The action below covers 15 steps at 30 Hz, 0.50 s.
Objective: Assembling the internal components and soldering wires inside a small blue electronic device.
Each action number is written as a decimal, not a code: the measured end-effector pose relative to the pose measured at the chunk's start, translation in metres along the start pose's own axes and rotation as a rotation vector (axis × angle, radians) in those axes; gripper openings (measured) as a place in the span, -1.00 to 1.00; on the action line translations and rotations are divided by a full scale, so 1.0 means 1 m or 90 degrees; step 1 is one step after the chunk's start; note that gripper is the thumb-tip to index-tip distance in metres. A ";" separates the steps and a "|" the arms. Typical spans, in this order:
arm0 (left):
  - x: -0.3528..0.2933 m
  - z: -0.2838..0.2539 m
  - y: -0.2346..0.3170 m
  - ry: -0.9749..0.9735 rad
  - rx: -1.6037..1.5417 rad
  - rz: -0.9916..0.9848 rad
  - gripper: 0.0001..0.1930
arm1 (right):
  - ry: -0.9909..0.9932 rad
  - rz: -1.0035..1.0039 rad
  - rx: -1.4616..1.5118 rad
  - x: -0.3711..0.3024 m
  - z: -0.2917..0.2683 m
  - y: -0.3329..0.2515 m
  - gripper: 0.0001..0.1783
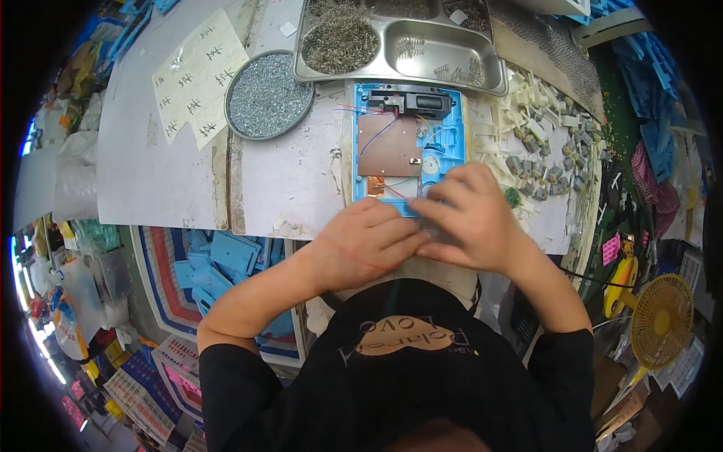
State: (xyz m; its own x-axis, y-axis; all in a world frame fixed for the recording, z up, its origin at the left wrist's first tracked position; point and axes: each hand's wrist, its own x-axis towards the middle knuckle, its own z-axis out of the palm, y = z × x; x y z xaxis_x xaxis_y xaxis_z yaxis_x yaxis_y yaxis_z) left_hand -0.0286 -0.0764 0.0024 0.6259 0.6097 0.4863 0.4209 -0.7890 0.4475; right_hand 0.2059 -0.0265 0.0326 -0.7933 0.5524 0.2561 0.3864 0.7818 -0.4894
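Note:
A blue plastic housing [461, 135] lies on the table in front of me. Inside it sit a brown circuit board [388, 145], a black module [410, 101] along the far end, and thin red, blue and yellow wires. Both hands meet at the housing's near edge, fingertips almost touching. My left hand [367, 239] is closed, its fingers bent together by the near edge. My right hand [476, 222] is closed too, thumb and fingers drawn together beside the left fingertips. What they pinch is hidden by the fingers.
A steel compartment tray [392, 71] of springs stands beyond the housing. Left of it are a round dish [269, 94] of small screws and a marked paper sheet [197, 81]. White and grey plastic parts [546, 154] are heaped on the right. Below the table's left is a bin of blue pieces [233, 255].

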 end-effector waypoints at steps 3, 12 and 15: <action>-0.020 -0.016 -0.016 0.094 0.037 -0.119 -0.79 | 0.060 0.012 -0.070 0.010 0.019 -0.013 -0.44; -0.065 -0.007 0.022 -0.154 0.048 -0.255 -0.80 | 0.124 0.065 -0.040 0.033 0.061 -0.039 -0.72; -0.060 -0.024 0.023 -0.295 -0.027 -0.205 -0.80 | 0.128 0.074 -0.077 0.033 0.069 -0.038 -0.74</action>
State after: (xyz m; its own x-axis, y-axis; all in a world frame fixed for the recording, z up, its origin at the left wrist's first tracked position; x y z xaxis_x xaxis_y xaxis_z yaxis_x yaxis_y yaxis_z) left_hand -0.0718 -0.1293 0.0014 0.6974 0.7145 -0.0559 0.6176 -0.5595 0.5528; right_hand 0.1320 -0.0583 0.0021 -0.6355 0.6771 0.3710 0.5323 0.7323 -0.4248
